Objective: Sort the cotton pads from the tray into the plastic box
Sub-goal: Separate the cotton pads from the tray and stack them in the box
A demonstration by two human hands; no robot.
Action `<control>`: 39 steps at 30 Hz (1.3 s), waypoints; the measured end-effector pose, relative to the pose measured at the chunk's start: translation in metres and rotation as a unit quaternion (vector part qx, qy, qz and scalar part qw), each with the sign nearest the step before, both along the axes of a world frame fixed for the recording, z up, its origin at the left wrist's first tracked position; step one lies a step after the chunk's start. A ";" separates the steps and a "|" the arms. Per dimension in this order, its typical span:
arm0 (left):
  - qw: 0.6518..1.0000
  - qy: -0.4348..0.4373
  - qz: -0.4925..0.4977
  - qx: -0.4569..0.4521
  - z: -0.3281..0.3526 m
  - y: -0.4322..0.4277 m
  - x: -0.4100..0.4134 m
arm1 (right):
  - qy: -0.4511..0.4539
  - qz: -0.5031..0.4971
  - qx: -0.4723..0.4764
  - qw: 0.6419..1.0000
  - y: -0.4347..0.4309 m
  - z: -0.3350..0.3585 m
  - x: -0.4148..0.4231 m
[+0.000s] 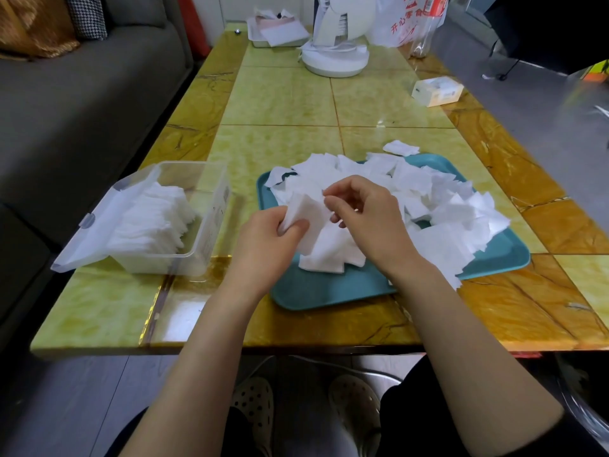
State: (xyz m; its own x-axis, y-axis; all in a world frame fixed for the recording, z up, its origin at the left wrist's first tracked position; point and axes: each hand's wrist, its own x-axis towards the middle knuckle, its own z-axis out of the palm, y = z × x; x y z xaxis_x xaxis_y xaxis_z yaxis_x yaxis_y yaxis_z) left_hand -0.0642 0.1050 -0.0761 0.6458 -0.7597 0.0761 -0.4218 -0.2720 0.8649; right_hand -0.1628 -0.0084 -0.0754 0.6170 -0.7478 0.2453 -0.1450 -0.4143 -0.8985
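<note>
The left hand (267,239) grips a small stack of cotton pads (308,212) between thumb and fingers, and the right hand (365,219), close beside it, pinches the stack's top edge. Both hover over the near left part of the teal tray (329,288), which carries a loose heap of pads (428,199). One stray pad (400,148) lies on the worktop (280,100) just beyond the tray. To the left stands the clear plastic box (211,222), its lid (95,229) open, with a row of pads (155,222) packed inside.
</note>
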 end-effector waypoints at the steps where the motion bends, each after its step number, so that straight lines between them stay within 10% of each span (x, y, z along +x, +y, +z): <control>1: 1.000 -0.013 0.015 -0.001 0.000 0.001 0.001 | 0.026 -0.017 -0.018 0.999 -0.003 -0.002 -0.002; 6: 0.996 -0.045 0.073 -0.003 0.000 0.004 0.005 | 0.298 -0.011 -0.112 0.948 -0.012 -0.012 -0.012; 12: 0.995 -0.055 0.079 -0.002 0.000 0.004 0.004 | 0.331 0.025 -0.134 0.934 -0.004 -0.016 -0.007; 27: 0.992 -0.059 0.111 -0.023 -0.006 0.004 0.014 | 0.067 0.017 -0.063 0.996 -0.003 0.002 -0.005; 32: 0.995 -0.053 0.081 -0.005 -0.008 0.001 0.011 | 0.052 0.170 -0.008 0.984 0.007 0.012 -0.006; 39: 0.998 0.039 -0.038 -0.032 -0.003 -0.001 0.003 | 0.027 0.108 -0.025 0.993 0.006 0.009 -0.005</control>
